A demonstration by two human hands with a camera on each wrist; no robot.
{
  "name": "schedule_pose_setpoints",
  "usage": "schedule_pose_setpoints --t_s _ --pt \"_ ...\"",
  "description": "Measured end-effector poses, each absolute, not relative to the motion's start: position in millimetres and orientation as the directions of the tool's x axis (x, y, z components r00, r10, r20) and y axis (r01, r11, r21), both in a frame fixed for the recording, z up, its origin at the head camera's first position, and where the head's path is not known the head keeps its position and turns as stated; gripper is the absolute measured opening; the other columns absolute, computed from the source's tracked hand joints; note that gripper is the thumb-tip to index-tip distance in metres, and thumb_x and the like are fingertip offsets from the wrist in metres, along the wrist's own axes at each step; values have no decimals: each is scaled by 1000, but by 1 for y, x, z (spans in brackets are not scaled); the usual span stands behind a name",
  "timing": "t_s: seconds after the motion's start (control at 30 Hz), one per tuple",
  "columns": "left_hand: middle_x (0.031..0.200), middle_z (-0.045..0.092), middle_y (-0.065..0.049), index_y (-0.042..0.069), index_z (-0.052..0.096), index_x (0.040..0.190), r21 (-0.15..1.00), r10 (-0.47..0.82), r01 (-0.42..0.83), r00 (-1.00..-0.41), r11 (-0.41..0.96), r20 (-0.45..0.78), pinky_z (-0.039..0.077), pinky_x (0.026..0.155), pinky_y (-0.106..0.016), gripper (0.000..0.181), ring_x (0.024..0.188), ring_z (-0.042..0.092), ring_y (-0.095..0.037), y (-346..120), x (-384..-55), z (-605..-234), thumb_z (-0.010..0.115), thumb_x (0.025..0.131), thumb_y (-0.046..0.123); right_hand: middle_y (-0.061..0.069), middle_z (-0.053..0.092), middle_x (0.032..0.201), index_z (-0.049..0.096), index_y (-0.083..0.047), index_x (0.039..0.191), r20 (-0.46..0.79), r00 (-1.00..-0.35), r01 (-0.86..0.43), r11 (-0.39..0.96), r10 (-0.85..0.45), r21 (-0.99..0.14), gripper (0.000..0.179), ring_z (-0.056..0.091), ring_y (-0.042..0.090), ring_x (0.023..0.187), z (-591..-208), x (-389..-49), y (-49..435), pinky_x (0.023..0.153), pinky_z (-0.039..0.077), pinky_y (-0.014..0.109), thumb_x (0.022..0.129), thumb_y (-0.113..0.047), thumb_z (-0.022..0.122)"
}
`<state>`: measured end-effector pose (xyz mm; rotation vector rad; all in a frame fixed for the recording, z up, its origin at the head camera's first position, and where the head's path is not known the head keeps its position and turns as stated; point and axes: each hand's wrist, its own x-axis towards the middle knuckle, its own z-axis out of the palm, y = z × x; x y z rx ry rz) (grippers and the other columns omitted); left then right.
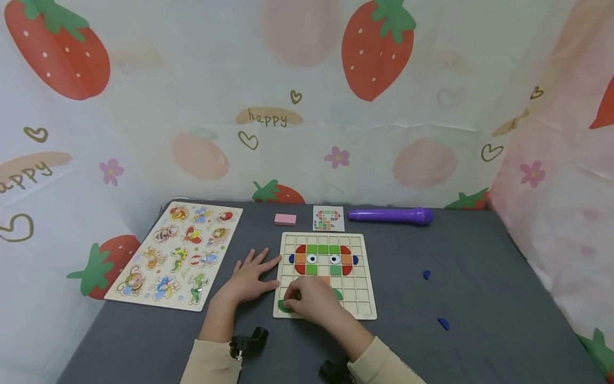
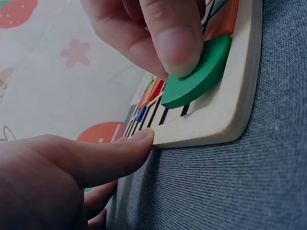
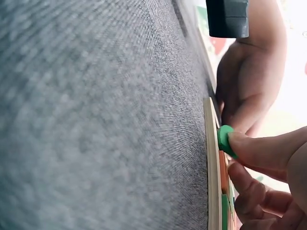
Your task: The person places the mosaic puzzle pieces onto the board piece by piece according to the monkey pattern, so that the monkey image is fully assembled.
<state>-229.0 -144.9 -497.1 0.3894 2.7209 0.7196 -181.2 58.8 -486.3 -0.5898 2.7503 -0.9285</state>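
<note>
A wooden grid board (image 1: 361,308) lies on the table, with red, green, orange and blue tiles and two eye tiles forming a pattern. My right hand (image 1: 314,300) pinches a green rounded tile (image 2: 204,79) at the board's near left corner; in the left wrist view the tile sits tilted over the grid. My left hand (image 1: 250,278) rests on the table with fingers spread, its thumb and fingertip touching the board's left edge. Another green tile (image 1: 338,294) shows beyond the right hand, which hides part of the lower grid.
Behind the board lie a pattern card (image 1: 328,218), a pink block (image 1: 285,219) and a purple microphone-shaped tube (image 1: 390,215). An insect picture board (image 1: 175,256) is at left. Two blue tiles (image 1: 426,274) lie apart on the right of the grey tabletop (image 1: 489,298).
</note>
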Motion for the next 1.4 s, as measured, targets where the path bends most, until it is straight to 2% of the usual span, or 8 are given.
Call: schedule_pose_setpoints --t_s 0.13,0.43,0.73,1.17,1.4 --pt "167 24 -14 27 43 155 515 327 177 -920 839 -218 4 120 -71 66 155 4 -45 -144 -229 -497 67 95 42 -16 60 69 77 -23 81 -41 -909 -315 750 -414 -582 8 52 2 64 -485 -181 58 60 44 22 88 -27 80" --pt "167 24 -15 25 43 155 525 325 171 -921 833 -216 3 120 -71 65 155 4 -45 -144 -227 -495 67 95 39 -13 57 63 74 -23 76 -70 -931 -253 770 -359 -586 13 51 7 60 -485 -183 57 55 41 24 87 -27 81" --pt "167 24 -15 25 44 155 514 319 170 -923 840 -216 4 120 -71 65 155 5 -45 -142 -227 -495 67 95 39 -9 54 62 63 -25 71 -69 -946 -223 791 -317 -569 29 50 9 59 -487 -182 58 52 37 25 80 -39 86" --pt "168 23 -14 27 41 156 519 317 166 -923 839 -218 3 120 -70 67 156 4 -44 -145 -228 -495 67 96 41 -13 59 69 69 -25 78 -43 -943 -237 760 -329 -605 16 53 8 63 -476 -180 87 58 44 27 87 -33 80" --pt "168 22 -14 26 41 156 516 322 162 -917 841 -237 3 120 -70 68 155 3 -45 -144 -228 -497 67 95 41 -11 62 74 70 -22 82 -21 -956 -213 743 -293 -635 12 55 8 66 -473 -176 111 60 45 26 90 -26 77"
